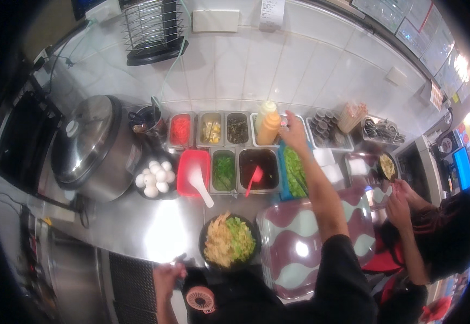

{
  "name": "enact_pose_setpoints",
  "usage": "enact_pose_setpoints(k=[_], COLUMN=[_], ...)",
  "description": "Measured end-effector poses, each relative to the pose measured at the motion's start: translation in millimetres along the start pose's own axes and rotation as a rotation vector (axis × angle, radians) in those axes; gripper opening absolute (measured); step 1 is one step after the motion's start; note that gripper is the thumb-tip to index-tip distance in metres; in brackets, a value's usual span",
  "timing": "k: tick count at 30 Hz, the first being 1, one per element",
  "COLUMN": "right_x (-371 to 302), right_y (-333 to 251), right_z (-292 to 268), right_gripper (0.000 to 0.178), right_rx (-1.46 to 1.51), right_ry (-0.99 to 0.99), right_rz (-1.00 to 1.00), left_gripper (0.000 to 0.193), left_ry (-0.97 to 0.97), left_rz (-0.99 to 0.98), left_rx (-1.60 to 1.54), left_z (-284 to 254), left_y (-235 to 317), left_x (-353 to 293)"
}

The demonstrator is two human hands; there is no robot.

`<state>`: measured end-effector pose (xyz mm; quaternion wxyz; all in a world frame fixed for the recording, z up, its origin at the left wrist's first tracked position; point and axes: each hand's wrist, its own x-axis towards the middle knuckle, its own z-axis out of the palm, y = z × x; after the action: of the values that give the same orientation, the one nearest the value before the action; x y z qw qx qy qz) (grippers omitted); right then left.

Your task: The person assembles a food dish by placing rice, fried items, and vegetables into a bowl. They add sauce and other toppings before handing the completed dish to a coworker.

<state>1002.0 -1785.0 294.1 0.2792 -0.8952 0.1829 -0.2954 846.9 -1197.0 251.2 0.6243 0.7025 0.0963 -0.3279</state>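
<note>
At 12 o'clock, right hand: fingers closed around orange squeeze bottle, beside white squeeze bottle
Left hand: 7 o'clock, grip unclear
Bowl: 6 o'clock, noodles and greens
Tray: right of bowl

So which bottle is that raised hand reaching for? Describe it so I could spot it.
Start at the big steel rice cooker and follow the back row of steel tubs rightward. Two squeeze bottles stand beside the right hand. It is the orange bottle, in front of the paler yellow bottle.
</note>
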Motion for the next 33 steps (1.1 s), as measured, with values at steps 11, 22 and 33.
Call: enact_pose_setpoints(k=[11,22,33], right_x=[26.2,73.1,59.1], right_y=[68.0,23.9,15.2], right_z=[-30.1,28.2,-13.9], right_gripper=[0.025,0.050,0.071], right_rx=[-0.146,-0.537,-0.116], right_ry=[-0.051,-0.412,0.024], right_rz=[0.228,0.543,0.390], left_gripper=[0.030,0.043,0.031], left_ry=[0.075,-0.062,-0.449], left_rz=[0.009,-0.251,-0.283], left_rx=[-0.219,-0.393,-0.133], left_z=[-2.0,6.1,20.8], left_y=[-42.2,-62.4,-67.9], left_x=[-11.9,-28.8,-13.9])
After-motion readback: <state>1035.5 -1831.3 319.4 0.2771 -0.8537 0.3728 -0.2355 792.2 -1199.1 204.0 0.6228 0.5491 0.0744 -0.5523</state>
